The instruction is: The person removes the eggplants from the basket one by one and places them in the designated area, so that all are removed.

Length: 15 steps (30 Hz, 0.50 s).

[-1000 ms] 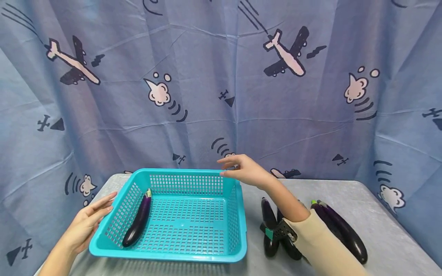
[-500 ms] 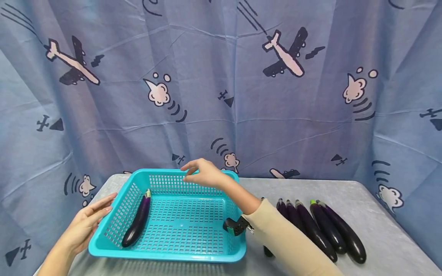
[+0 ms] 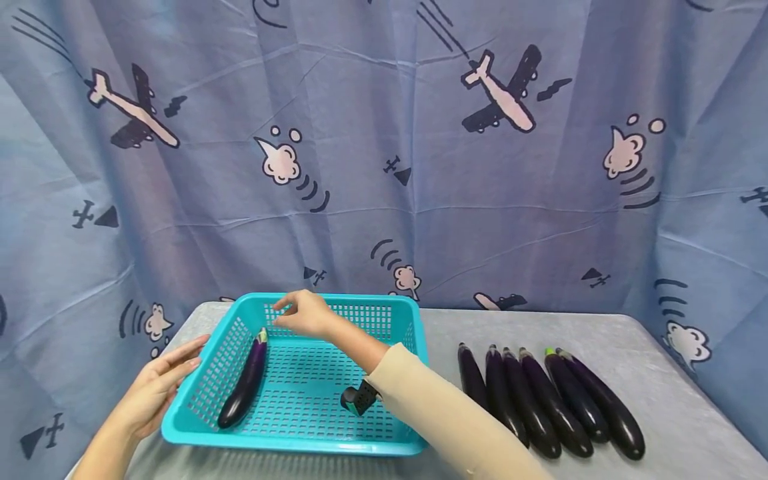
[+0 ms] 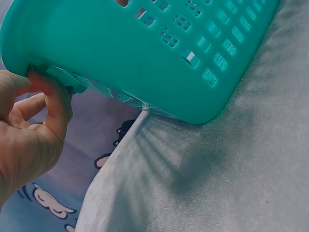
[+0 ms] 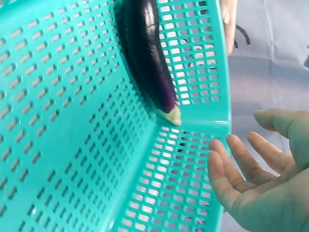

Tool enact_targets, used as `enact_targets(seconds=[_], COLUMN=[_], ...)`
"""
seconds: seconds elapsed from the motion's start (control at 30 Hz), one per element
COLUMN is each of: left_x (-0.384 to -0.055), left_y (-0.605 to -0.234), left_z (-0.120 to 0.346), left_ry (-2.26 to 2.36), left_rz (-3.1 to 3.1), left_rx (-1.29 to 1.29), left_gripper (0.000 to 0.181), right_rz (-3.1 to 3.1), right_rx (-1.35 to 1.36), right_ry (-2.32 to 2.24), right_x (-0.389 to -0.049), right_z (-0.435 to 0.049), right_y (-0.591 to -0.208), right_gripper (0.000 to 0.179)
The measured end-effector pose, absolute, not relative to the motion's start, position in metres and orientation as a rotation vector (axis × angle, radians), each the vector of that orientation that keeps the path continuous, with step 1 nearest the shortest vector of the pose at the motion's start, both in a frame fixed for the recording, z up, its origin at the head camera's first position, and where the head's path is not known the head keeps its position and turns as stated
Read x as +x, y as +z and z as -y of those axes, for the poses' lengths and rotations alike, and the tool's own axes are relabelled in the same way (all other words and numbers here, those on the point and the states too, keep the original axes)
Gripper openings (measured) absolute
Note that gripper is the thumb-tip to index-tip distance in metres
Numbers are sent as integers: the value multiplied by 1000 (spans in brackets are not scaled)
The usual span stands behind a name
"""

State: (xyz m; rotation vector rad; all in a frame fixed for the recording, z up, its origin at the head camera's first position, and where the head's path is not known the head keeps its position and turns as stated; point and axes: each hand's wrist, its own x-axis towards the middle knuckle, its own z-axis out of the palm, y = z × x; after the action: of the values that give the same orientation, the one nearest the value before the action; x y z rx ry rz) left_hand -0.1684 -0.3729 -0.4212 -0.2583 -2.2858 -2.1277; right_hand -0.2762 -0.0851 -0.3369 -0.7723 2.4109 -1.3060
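Note:
A turquoise plastic basket (image 3: 336, 448) with perforated walls stands on the table. A dark purple eggplant (image 3: 245, 381) lies lengthwise inside, along its left wall, its pale stem end (image 5: 172, 116) at the far left corner. My left hand (image 3: 157, 390) is at the basket's left side, fingers fairly straight, and its fingertips touch the outer rim; in the left wrist view they reach just below that rim. Over the far part of the basket hovers my right hand (image 3: 306, 315), near the eggplant's stem end. Its fingers are relaxed and apart, and hold nothing.
Several more eggplants (image 3: 561, 407) lie side by side on the grey table (image 3: 678, 407), right of the basket. The right forearm crosses over the basket's right side. A blue curtain (image 3: 360, 167) printed with airplanes hangs behind the table.
My right hand has swept left across the basket, from above its far right corner to near the far left corner. The left hand, basket and eggplants have kept their places.

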Motion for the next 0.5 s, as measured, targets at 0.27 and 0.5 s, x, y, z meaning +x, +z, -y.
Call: enact_targets(seconds=[0.27, 0.5], left_x=[-170, -168], left_y=[-421, -420], left_z=[370, 374], left_ry=[-2231, -2242], left_rz=[2215, 2211], left_rx=[-322, -336], left_gripper=[45, 47], right_rz=[-2382, -2377], right_rx=[-707, -683], right_ry=[-1340, -1298], right_x=[-280, -279], right_z=[100, 117], right_y=[-364, -383], right_gripper=[34, 33])
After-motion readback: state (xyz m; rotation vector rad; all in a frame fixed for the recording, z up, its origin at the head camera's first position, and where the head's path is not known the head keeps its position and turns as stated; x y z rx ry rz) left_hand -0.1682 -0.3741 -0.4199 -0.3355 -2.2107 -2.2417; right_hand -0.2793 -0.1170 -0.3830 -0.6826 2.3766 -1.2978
